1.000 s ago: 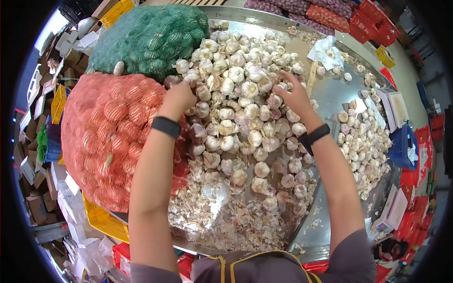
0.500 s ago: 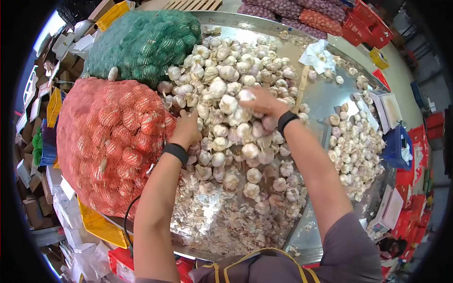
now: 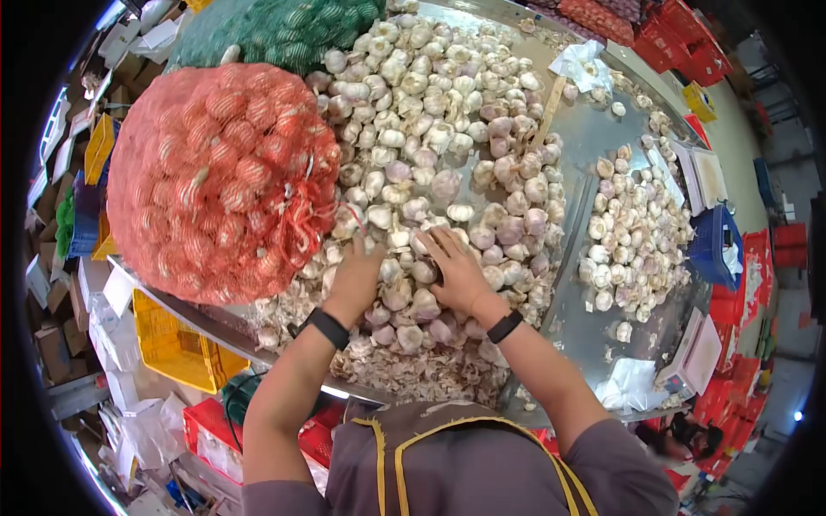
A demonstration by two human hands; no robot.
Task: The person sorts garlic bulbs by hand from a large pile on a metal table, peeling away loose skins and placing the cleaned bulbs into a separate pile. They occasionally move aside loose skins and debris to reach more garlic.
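From here I see the right hand (image 3: 458,271) with fingers spread over garlic bulbs (image 3: 422,129) heaped toward twelve o'clock on the table (image 3: 585,325); the left hand (image 3: 357,279) rests among them, its grip hidden from me. A red net sack (image 3: 215,172) sits at ten o'clock, and any print on the blue bin (image 3: 709,256) at three is too small to read.

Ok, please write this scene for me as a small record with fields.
Left hand: at the garlic heap, hold unclear
Right hand: open, on the same heap
Left side: full red net bag; green net bag behind it
Right side: smaller garlic pile; blue basket beyond
Surface: metal table
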